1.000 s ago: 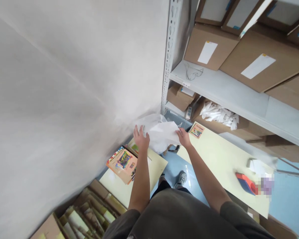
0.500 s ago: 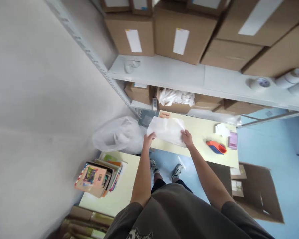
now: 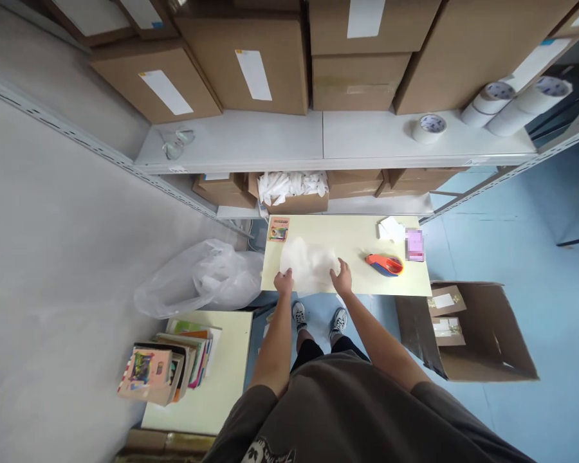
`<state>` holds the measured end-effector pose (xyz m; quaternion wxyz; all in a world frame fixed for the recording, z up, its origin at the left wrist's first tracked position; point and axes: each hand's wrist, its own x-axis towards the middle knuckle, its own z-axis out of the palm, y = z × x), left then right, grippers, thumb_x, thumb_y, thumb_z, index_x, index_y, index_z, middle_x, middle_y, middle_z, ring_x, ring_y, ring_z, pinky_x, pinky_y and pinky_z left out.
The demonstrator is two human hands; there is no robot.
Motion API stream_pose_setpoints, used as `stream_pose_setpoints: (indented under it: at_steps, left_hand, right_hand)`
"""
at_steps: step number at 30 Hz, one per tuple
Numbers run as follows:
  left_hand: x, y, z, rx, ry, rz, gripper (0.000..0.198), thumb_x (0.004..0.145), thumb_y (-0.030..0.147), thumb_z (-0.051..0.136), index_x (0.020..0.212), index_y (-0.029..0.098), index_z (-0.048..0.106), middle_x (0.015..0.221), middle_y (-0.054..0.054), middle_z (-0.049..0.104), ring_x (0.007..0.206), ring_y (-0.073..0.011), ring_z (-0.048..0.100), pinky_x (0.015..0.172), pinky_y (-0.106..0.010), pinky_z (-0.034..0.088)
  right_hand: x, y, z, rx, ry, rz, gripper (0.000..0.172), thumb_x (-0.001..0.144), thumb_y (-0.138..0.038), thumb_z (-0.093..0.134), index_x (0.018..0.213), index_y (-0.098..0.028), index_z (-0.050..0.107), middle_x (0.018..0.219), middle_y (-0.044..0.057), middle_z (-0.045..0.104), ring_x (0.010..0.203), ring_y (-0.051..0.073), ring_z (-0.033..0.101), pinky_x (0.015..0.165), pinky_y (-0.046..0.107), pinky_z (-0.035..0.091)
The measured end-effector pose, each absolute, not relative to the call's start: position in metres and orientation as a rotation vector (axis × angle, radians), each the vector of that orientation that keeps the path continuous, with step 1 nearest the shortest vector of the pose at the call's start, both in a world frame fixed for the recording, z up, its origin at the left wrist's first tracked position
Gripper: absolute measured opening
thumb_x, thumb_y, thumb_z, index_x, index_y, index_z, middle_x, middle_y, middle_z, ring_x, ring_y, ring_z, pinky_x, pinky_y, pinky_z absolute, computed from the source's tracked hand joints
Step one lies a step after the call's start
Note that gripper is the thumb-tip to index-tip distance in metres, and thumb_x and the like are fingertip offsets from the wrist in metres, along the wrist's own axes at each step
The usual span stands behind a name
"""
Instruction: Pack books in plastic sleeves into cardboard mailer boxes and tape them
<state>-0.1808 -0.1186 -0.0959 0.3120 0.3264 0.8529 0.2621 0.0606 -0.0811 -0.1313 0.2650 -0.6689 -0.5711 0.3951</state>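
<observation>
A thin white plastic bag point(image 3: 307, 264) lies on the pale yellow table point(image 3: 357, 235) in front of me. My left hand point(image 3: 284, 281) grips its near left corner with the fingers curled. My right hand point(image 3: 342, 279) rests on its near right edge, fingers pressed on the bag. A small colourful book point(image 3: 278, 229) lies at the table's far left corner. An orange and blue tape dispenser point(image 3: 385, 264) sits just right of my right hand.
A large clear plastic sack point(image 3: 197, 278) lies on the floor to the left. A stack of picture books point(image 3: 166, 364) sits on a second table point(image 3: 222, 379). An open cardboard box point(image 3: 468, 331) stands at the right. Shelving point(image 3: 318, 138) with boxes and tape rolls point(image 3: 429, 127) rises behind.
I have turned right from the clear sack to face the table. The white bag, held up in both hands before, now lies spread on the tabletop under my hands.
</observation>
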Motion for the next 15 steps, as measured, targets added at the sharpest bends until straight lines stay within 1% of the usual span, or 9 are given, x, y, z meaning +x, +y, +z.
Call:
stream_pose_setpoints:
  at_steps: [2,4,5,7,9,10,11,13,15]
  left_hand:
    - [-0.173,-0.118,-0.083,0.934,2.252,0.791,0.043,0.097,0.046,0.055,0.113,0.014,0.079,0.11,-0.02,0.081,0.115,-0.032,0.075,0.101,-0.041,0.057]
    - [-0.162,-0.117,-0.069,1.113,2.059,0.874,0.045,0.1,0.045,0.055,0.125,0.016,0.077,0.125,-0.017,0.078,0.121,-0.03,0.072,0.109,-0.041,0.054]
    - [-0.156,-0.116,-0.063,1.214,1.936,0.868,0.045,0.101,0.045,0.055,0.128,0.017,0.076,0.129,-0.016,0.077,0.125,-0.0294,0.071,0.113,-0.041,0.053]
    - [-0.147,-0.114,-0.054,1.373,1.715,0.804,0.044,0.101,0.045,0.057,0.13,0.019,0.077,0.136,-0.014,0.074,0.132,-0.0286,0.067,0.119,-0.041,0.049]
    - [-0.143,-0.113,-0.052,1.452,1.563,0.783,0.046,0.101,0.047,0.059,0.135,0.02,0.075,0.143,-0.013,0.07,0.139,-0.0281,0.062,0.123,-0.042,0.045]
    - [-0.144,-0.114,-0.053,1.459,1.538,0.794,0.048,0.102,0.047,0.058,0.138,0.02,0.074,0.147,-0.013,0.068,0.143,-0.0277,0.059,0.125,-0.042,0.043]
    - [-0.146,-0.115,-0.056,1.447,1.552,0.803,0.049,0.103,0.047,0.056,0.141,0.02,0.072,0.149,-0.013,0.066,0.145,-0.0271,0.056,0.126,-0.043,0.041]
    - [-0.152,-0.118,-0.066,1.389,1.646,0.739,0.05,0.105,0.045,0.052,0.146,0.019,0.068,0.151,-0.014,0.064,0.146,-0.0267,0.055,0.127,-0.042,0.039]
    - [-0.159,-0.124,-0.079,1.332,1.747,0.53,0.052,0.104,0.042,0.056,0.149,0.017,0.064,0.154,-0.018,0.061,0.148,-0.0295,0.053,0.126,-0.044,0.039]
  right_hand:
    - [0.049,-0.092,-0.12,-1.606,-1.642,1.231,0.077,0.081,-0.037,0.07,0.154,-0.021,0.054,0.15,0.016,0.062,0.139,0.033,0.058,0.117,0.05,0.047]
    - [0.033,-0.099,-0.109,-1.416,-1.676,1.389,0.088,0.076,-0.037,0.077,0.158,-0.025,0.05,0.157,0.013,0.058,0.143,0.032,0.056,0.118,0.049,0.048]
    - [0.025,-0.1,-0.104,-1.362,-1.661,1.435,0.089,0.075,-0.038,0.078,0.159,-0.026,0.05,0.16,0.012,0.056,0.144,0.032,0.056,0.118,0.049,0.048]
    - [0.011,-0.1,-0.098,-1.354,-1.563,1.465,0.081,0.078,-0.044,0.075,0.155,-0.025,0.054,0.159,0.012,0.058,0.143,0.032,0.057,0.116,0.049,0.05]
    - [0.001,-0.097,-0.095,-1.426,-1.372,1.472,0.065,0.085,-0.052,0.068,0.142,-0.021,0.064,0.148,0.015,0.067,0.135,0.034,0.064,0.111,0.05,0.053]
    - [-0.002,-0.095,-0.095,-1.457,-1.241,1.482,0.061,0.089,-0.057,0.063,0.136,-0.019,0.067,0.141,0.016,0.071,0.129,0.034,0.068,0.108,0.051,0.055]
    - [-0.003,-0.093,-0.096,-1.471,-1.097,1.5,0.059,0.092,-0.06,0.058,0.132,-0.018,0.067,0.137,0.018,0.073,0.124,0.034,0.071,0.105,0.051,0.057]
    - [-0.001,-0.089,-0.098,-1.432,-0.831,1.551,0.059,0.095,-0.064,0.052,0.13,-0.019,0.066,0.134,0.019,0.074,0.119,0.034,0.074,0.099,0.05,0.059]
    - [0.005,-0.087,-0.101,-1.361,-0.657,1.575,0.054,0.096,-0.063,0.053,0.129,-0.022,0.064,0.136,0.018,0.073,0.119,0.032,0.074,0.097,0.05,0.059]
